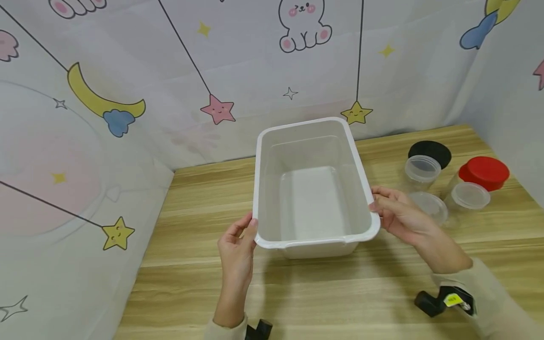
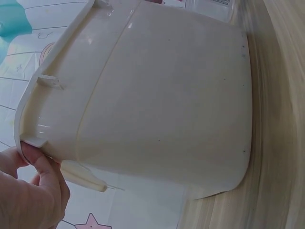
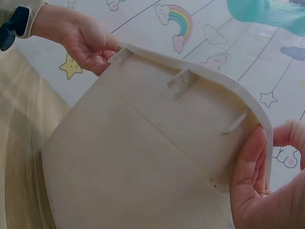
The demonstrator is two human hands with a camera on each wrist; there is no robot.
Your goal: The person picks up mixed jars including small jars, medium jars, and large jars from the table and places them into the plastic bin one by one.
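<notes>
Head view: one white plastic tub is at the centre, above or on a wood-grain table (I cannot tell whether its base touches). Two hands grip its rim — left hand at the near left corner, right hand on the right side near the front. Each pinches closely, thumb above, fingers curled beneath. Just right sit one black lid, red lidding and three clear round plastic pieces.

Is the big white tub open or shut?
Open: nothing covers the white tub, and its inside floor shows from above.
</notes>
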